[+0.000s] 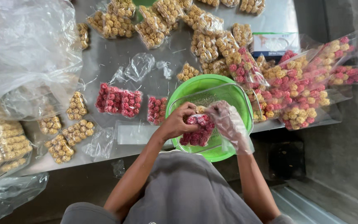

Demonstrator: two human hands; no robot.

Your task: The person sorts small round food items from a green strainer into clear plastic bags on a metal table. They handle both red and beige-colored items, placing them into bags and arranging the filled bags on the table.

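My left hand [179, 121] and my right hand [228, 124], the right in a thin clear plastic glove, both grip a small clear bag of red round snacks [199, 132]. The bag's top holds a few yellow pieces. I hold it over a green plastic colander [228, 89] that sits in a green basin at the table's near edge. Packed bags of red snacks [119, 101] lie on the grey table left of the basin.
Many bags of yellow snacks [117, 25] lie across the far table. Mixed red and yellow bags [299, 83] are stacked on the right. Large clear plastic sacks [25, 54] sit at the left. A white and blue box [274, 43] stands far right.
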